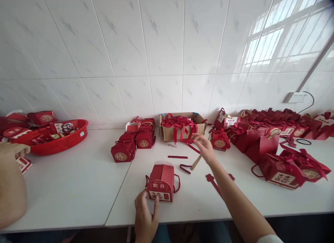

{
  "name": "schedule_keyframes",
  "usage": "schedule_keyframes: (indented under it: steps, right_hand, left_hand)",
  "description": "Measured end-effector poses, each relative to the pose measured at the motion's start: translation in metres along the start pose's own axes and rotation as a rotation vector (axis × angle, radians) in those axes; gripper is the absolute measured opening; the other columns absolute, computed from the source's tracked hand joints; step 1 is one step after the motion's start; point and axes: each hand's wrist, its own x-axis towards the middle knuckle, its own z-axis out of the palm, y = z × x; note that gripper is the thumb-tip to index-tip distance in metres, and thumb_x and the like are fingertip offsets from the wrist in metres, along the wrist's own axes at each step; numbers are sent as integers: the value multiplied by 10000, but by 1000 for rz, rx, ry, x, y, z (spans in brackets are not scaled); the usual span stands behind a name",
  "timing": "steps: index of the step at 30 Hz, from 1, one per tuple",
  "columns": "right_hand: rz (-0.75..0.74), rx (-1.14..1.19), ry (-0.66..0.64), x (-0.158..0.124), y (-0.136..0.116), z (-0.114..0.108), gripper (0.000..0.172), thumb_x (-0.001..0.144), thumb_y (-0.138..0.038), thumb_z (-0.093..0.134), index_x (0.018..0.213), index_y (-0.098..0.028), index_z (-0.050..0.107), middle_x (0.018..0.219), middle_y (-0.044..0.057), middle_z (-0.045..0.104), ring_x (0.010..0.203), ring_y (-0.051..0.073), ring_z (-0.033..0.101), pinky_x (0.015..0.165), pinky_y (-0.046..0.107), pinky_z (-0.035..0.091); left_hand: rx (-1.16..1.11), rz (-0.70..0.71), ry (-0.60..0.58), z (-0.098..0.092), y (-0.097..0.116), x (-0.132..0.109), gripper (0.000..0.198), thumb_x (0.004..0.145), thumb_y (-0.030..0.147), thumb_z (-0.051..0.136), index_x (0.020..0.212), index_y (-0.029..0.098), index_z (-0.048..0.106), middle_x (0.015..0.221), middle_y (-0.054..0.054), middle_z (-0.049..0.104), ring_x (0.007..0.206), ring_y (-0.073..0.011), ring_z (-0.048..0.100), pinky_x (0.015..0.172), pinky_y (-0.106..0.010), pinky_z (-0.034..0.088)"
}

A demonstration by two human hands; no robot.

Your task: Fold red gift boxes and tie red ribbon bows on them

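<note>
We have our left hand (146, 215) clamped lightly on the red gift box (161, 178), its thumb on the pale lettered front panel and its fingers along the left side. The box stands upright on the white table (78, 187), near the front edge and just right of the seam, with a cord loop at each side. Our right hand (205, 148) reaches forward over the table, its fingers bent in front of the cardboard carton (168, 133) heaped with red ribbons (180, 123); we cannot tell whether the fingertips meet or pinch anything. Below that hand we see a tan strip (196, 163), a folded dark red cord (185, 169) and a straight red strip (177, 157); a flower-ended strip (214, 183) lies beside our right forearm. To the left of the carton stands a small cluster of red boxes (124, 152), and to the right many ribboned boxes (261, 142) crowd against the tiled wall (167, 55). At far left, another person's arm (12, 187) extends beside a red basin (60, 143) that holds printed packets (64, 128).
</note>
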Motion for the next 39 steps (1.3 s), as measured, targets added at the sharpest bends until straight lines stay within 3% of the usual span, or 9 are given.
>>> schedule_keyframes:
  steps: [4,10,14,16,19,22,26,31,39]
  right_hand:
    - [-281,505,439,-32,-66,-59,86,808,-238,419,734,-217,457,1134,82,617,1119,261,559,900,444,442]
    - [-313,824,780,-105,-108,-109,221,834,-142,396,752,-258,566,766,7,457,744,168,556,806,397,490]
    - [-150,863,591,-125,-99,-108,171,862,-210,450,744,-261,562,686,-33,407,389,73,296,446,277,380]
    - [-89,854,455,-127,-93,-98,106,835,-230,520,742,-247,569,681,-43,475,333,29,199,387,244,278]
    - [37,879,309,-132,-84,-74,72,807,-280,612,760,-226,621,652,-38,546,334,4,230,412,226,286]
    - [207,904,101,-142,-74,-43,200,842,-394,590,842,-222,690,512,-37,500,388,51,341,444,225,327]
    - [344,750,-135,-156,-63,-5,266,793,-427,649,935,-212,716,541,-11,562,477,106,476,473,235,384]
    - [353,679,-179,-161,-57,20,344,739,-465,678,953,-200,724,573,-2,594,497,127,529,506,260,442]
    - [351,758,-203,-164,-57,35,338,761,-445,665,979,-191,711,578,-4,591,524,126,555,526,251,467]
  left_hand:
    - [-49,-42,-16,0,0,-2,393,823,390,550,1141,183,445,1100,-141,525,1087,-319,516,883,-506,474]
    - [-311,-208,-23,-10,12,12,510,833,398,554,1267,204,368,1296,-149,464,1175,-288,494,944,-463,457]
    - [-502,-72,-55,-18,21,33,391,828,355,559,1155,221,389,1367,-146,420,1296,-272,408,1005,-437,417]
    - [-498,-1,-89,-20,26,41,329,827,342,544,1093,220,394,1393,-154,394,1314,-274,385,1028,-458,389]
    - [-388,52,-112,-21,36,47,240,851,311,503,1060,207,446,1326,-148,446,1271,-261,428,1019,-450,393]
    - [-250,124,-72,-23,50,43,120,860,272,508,953,200,527,1152,-112,532,1141,-235,512,961,-412,437]
    - [-132,202,-2,-24,70,32,53,837,241,554,804,201,561,1006,-81,577,998,-218,557,850,-369,480]
    - [-93,253,-37,-24,86,28,92,848,203,543,759,205,567,817,-39,621,841,-190,571,773,-335,476]
    - [-143,341,-3,-23,86,28,104,828,150,580,740,198,552,741,-22,611,762,-172,550,724,-312,454]
